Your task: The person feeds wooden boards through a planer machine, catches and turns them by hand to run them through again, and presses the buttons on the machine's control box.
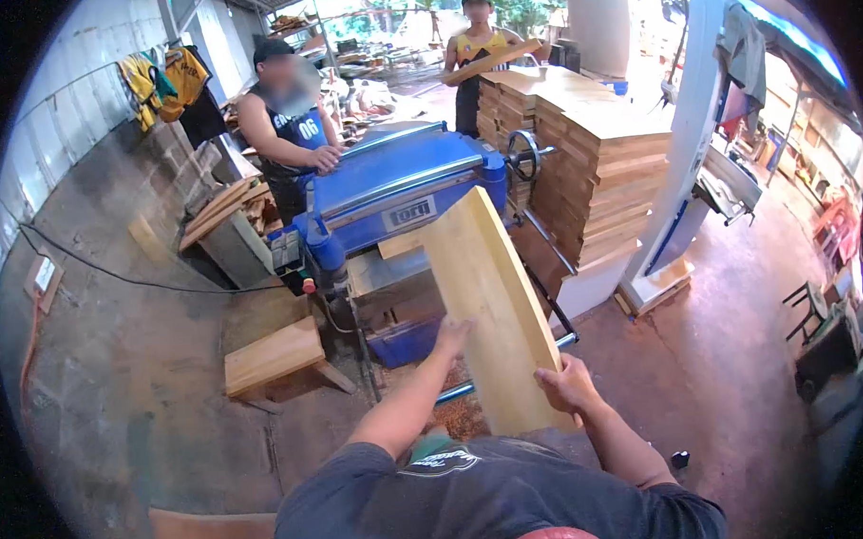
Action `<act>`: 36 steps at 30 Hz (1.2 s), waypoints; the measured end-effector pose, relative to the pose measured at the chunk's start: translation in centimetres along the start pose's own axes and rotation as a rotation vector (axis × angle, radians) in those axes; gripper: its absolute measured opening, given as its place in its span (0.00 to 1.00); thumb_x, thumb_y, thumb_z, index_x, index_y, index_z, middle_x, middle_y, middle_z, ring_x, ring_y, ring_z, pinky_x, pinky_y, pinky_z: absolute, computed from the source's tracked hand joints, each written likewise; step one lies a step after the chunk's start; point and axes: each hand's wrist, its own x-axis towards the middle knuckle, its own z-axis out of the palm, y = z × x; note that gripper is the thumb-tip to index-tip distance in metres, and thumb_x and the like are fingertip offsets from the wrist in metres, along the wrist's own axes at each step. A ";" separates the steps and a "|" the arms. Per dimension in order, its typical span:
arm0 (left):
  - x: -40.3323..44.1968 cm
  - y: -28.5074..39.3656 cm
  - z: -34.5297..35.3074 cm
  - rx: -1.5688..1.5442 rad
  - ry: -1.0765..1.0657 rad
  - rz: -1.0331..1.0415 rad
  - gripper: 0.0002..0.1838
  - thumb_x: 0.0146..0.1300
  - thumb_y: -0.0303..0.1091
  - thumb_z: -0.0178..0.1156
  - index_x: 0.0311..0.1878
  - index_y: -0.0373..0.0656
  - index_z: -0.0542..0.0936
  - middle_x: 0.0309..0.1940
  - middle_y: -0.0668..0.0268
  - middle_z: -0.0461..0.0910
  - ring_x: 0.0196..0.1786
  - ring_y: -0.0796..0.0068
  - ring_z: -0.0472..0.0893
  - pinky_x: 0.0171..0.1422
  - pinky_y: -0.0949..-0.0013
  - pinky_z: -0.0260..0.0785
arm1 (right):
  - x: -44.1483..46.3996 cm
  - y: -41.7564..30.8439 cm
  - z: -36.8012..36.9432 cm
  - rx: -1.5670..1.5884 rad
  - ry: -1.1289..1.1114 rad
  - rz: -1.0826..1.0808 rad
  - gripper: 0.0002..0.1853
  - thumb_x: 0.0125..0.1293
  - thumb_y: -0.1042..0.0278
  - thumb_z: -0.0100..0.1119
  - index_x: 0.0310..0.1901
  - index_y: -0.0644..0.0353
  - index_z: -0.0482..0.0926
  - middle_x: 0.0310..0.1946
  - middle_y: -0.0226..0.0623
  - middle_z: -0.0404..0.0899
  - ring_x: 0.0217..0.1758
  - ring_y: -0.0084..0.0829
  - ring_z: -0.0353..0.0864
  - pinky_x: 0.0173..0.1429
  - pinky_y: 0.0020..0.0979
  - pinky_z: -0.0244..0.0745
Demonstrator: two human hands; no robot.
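Observation:
A long pale wooden board (485, 315) slants from my body toward the blue thickness planer (400, 190). My left hand (455, 335) holds its left edge, thumb on the upper face, the other fingers mostly hidden. Along the right side runs a narrow raised strip of wood (523, 290); whether it is a second board or part of the same one, I cannot tell. My right hand (566, 384) is closed around that right side near the close end. At the planer's front, the far end of the board overlaps another piece of wood (402, 244).
Tall stacks of boards (600, 188) stand right of the planer, near its handwheel (525, 157). One person (289, 132) leans on the machine's left; another (481, 54) holds a board behind it. A low wooden bench (275, 356) and a cable (147, 279) lie left.

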 end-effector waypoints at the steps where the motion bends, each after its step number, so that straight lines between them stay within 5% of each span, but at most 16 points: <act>1: -0.4 1.0 1.3 0.024 -0.032 0.117 0.27 0.67 0.38 0.61 0.64 0.37 0.66 0.54 0.56 0.79 0.54 0.66 0.80 0.58 0.65 0.72 | 1.0 0.6 -0.4 -0.117 0.074 -0.075 0.21 0.56 0.61 0.68 0.46 0.68 0.79 0.37 0.46 0.84 0.40 0.36 0.84 0.46 0.36 0.77; 2: 1.1 -1.2 2.6 -0.041 -0.092 0.134 0.32 0.67 0.40 0.61 0.70 0.41 0.61 0.53 0.56 0.80 0.55 0.66 0.79 0.58 0.64 0.72 | 1.9 1.3 -0.9 -0.238 0.143 -0.147 0.22 0.55 0.60 0.69 0.46 0.67 0.79 0.37 0.49 0.84 0.40 0.40 0.85 0.46 0.37 0.77; 4: -2.4 5.4 4.6 -0.052 -0.347 -0.028 0.46 0.67 0.58 0.56 0.77 0.45 0.45 0.74 0.52 0.55 0.73 0.53 0.60 0.72 0.47 0.57 | 2.3 -0.9 -0.7 -0.404 0.219 -0.151 0.22 0.53 0.57 0.70 0.43 0.66 0.78 0.37 0.53 0.82 0.43 0.49 0.83 0.48 0.42 0.76; 5: -4.4 7.9 5.7 -0.198 -0.277 -0.242 0.41 0.68 0.56 0.56 0.74 0.43 0.53 0.71 0.54 0.63 0.71 0.58 0.64 0.72 0.57 0.58 | 2.6 -1.6 -0.1 -0.572 0.328 -0.190 0.19 0.53 0.60 0.69 0.40 0.66 0.77 0.36 0.51 0.81 0.42 0.48 0.82 0.48 0.42 0.75; 8: -4.3 8.6 7.0 -0.497 -0.362 -0.216 0.43 0.65 0.59 0.60 0.69 0.35 0.58 0.64 0.52 0.69 0.65 0.60 0.71 0.64 0.60 0.67 | 2.2 -5.0 3.4 -0.805 0.474 -0.275 0.15 0.55 0.65 0.66 0.37 0.64 0.73 0.37 0.51 0.77 0.45 0.56 0.76 0.48 0.48 0.73; 12: -1.8 7.5 4.9 -0.617 -0.246 -0.304 0.37 0.63 0.54 0.64 0.62 0.32 0.67 0.53 0.53 0.75 0.54 0.63 0.78 0.55 0.64 0.74 | 3.0 -7.0 10.1 -0.933 0.351 -0.381 0.16 0.57 0.69 0.62 0.45 0.62 0.73 0.36 0.48 0.74 0.45 0.51 0.75 0.49 0.48 0.72; 15: -0.1 2.0 2.7 -0.791 -0.019 -0.323 0.29 0.62 0.41 0.65 0.60 0.31 0.69 0.51 0.52 0.77 0.51 0.60 0.80 0.53 0.60 0.78 | 3.4 -4.4 14.6 -0.960 0.256 -0.487 0.21 0.57 0.70 0.60 0.53 0.62 0.72 0.43 0.48 0.74 0.47 0.50 0.74 0.53 0.47 0.71; 18: -0.3 -1.2 -1.4 -0.847 0.096 -0.338 0.28 0.62 0.37 0.64 0.60 0.32 0.68 0.52 0.50 0.76 0.52 0.58 0.80 0.56 0.58 0.77 | 2.1 -3.3 16.5 -0.837 -0.016 -0.452 0.34 0.53 0.66 0.66 0.65 0.56 0.67 0.60 0.47 0.71 0.66 0.49 0.68 0.66 0.48 0.67; 24: 0.2 -4.1 -6.3 -0.836 0.117 -0.378 0.27 0.60 0.37 0.64 0.58 0.32 0.71 0.49 0.51 0.79 0.50 0.57 0.81 0.54 0.54 0.77 | 0.9 0.2 14.2 -1.138 -0.372 -0.343 0.52 0.43 0.59 0.75 0.73 0.43 0.59 0.75 0.41 0.53 0.78 0.45 0.52 0.77 0.55 0.50; 29: 1.1 -5.3 -7.5 -0.833 0.033 -0.396 0.27 0.63 0.43 0.62 0.59 0.34 0.72 0.52 0.53 0.78 0.53 0.60 0.80 0.56 0.60 0.75 | 5.8 2.9 12.7 -1.290 -0.269 -0.533 0.40 0.55 0.69 0.62 0.71 0.40 0.61 0.75 0.45 0.53 0.78 0.48 0.51 0.78 0.55 0.47; 36: -2.4 -1.7 -7.0 -0.506 0.040 -0.488 0.28 0.63 0.42 0.65 0.60 0.36 0.71 0.52 0.54 0.79 0.52 0.59 0.81 0.56 0.56 0.75 | 11.2 0.0 11.5 -1.262 -0.324 -0.746 0.32 0.61 0.66 0.55 0.69 0.44 0.66 0.71 0.53 0.59 0.75 0.54 0.56 0.73 0.59 0.52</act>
